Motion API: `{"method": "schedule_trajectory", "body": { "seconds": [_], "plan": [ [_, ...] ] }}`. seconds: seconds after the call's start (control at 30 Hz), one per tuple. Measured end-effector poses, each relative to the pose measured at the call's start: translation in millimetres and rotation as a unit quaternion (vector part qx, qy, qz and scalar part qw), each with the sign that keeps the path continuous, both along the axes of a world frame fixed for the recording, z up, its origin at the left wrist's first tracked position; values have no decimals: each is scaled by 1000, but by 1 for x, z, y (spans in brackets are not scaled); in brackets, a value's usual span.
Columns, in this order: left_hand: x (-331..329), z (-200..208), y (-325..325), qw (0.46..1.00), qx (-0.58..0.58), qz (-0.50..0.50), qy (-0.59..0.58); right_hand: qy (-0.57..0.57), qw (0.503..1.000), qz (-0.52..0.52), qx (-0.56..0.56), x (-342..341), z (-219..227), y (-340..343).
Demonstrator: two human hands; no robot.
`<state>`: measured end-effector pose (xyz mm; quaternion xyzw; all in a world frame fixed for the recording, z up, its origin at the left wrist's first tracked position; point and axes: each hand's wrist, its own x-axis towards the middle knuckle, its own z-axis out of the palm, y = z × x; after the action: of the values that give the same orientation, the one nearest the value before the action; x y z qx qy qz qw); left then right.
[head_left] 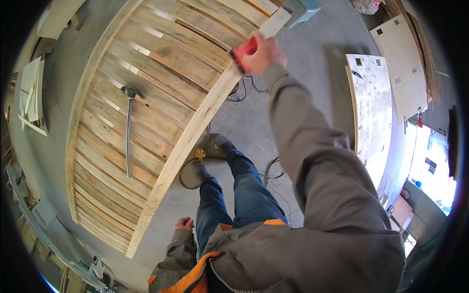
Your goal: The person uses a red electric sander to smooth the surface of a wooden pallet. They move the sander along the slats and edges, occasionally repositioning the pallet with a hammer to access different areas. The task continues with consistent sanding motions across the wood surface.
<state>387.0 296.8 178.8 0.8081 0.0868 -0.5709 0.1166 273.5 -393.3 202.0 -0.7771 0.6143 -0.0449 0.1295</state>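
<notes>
A long slatted wooden panel [161,105] with side rails runs diagonally across the view. My right hand [264,54] reaches far forward, its fingers wrapped round a boxy red tool [245,49] with a dark edge. This tool sits at the near rail [188,146]; its exact kind is unclear, and the hand is slightly blurred. My left hand [184,223] hangs low beside my left leg with fingers curled and nothing visible in them. Across the slats lies a claw hammer [130,124] with a long metal handle, out of reach of both hands.
Dark cables [268,171] lie on the concrete floor near my feet. A yellow object [200,154] is between my shoes. Plywood sheets [370,105] with square holes stand at right. A grey-green plastic stool [302,10] is past the panel's far end. Wood offcuts [32,93] lie at left.
</notes>
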Motion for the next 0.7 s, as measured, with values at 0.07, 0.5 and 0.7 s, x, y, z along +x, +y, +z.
{"method": "schedule_trajectory", "body": {
  "seconds": [0.07, 0.5, 0.7],
  "plan": [
    [6, -3, 10, 1000, -3, -8, 6, -39, 999, 0, 25, 10, 5, 50],
    [74, 31, 112, 998, -27, 20, -50, -123, 978, 138, 100, 64, 13, 328],
    [81, 45, 152, 999, 16, 9, -34, -132, 966, 195, 107, 91, 17, 404]
  ]
}}
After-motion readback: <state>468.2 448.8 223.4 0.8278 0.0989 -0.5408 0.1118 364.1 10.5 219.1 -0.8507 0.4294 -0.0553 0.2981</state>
